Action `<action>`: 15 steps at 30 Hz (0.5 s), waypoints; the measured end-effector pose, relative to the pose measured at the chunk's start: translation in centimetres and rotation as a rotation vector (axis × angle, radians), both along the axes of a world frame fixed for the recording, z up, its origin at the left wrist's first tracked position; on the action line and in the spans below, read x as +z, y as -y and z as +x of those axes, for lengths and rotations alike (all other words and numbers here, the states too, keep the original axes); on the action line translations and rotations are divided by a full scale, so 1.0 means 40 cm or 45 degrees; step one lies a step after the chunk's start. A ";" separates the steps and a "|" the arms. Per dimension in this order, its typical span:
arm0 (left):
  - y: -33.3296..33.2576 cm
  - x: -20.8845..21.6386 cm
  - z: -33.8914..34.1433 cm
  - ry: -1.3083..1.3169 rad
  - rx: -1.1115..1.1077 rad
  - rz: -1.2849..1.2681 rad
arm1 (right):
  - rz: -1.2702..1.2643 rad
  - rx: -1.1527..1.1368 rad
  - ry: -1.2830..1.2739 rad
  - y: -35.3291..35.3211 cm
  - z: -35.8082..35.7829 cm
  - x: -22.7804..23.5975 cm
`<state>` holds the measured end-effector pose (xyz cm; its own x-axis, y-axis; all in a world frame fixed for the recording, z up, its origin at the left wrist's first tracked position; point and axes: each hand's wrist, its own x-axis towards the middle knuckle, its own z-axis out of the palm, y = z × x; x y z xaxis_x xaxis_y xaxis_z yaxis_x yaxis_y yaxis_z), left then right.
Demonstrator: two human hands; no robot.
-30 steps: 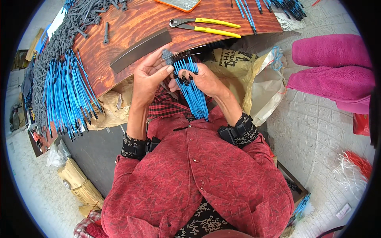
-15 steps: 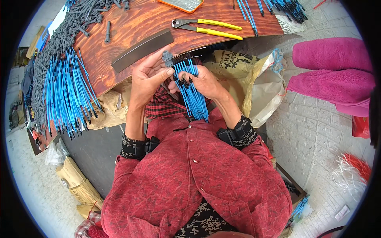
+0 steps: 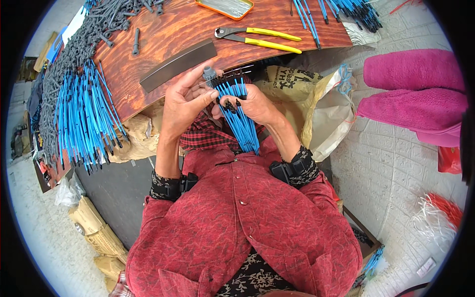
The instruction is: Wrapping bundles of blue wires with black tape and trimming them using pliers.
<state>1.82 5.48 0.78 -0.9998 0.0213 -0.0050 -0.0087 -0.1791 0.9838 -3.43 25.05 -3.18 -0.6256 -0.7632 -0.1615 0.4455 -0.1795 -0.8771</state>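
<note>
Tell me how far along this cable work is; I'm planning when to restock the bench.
Done, apparently: a fan of blue cables with dark ends lies along the wooden bench. In hand: the right hand holds a bundle of blue cables, and the left hand holds a small grey cap at its top. Left: a heap of grey caps and more blue cables at the far edge.

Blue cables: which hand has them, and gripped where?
The right hand grips the bundle of blue cables near its upper, black-tipped end. The left hand pinches a small grey connector at the bundle's top.
</note>
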 end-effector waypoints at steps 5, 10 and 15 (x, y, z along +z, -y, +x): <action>-0.018 0.009 0.004 0.041 0.076 0.095 | -0.008 -0.001 0.012 -0.002 0.005 0.010; -0.018 0.003 0.001 -0.008 0.096 0.095 | 0.038 0.024 -0.015 -0.002 0.001 0.018; -0.009 -0.009 0.002 -0.023 0.130 0.043 | 0.037 0.091 0.002 0.003 0.002 0.012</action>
<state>1.88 5.84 0.41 -0.9967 -0.0807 0.0119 0.0288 -0.2115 0.9770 -3.35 24.91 -2.69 -0.5695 -0.8008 -0.1855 0.4577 -0.1215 -0.8808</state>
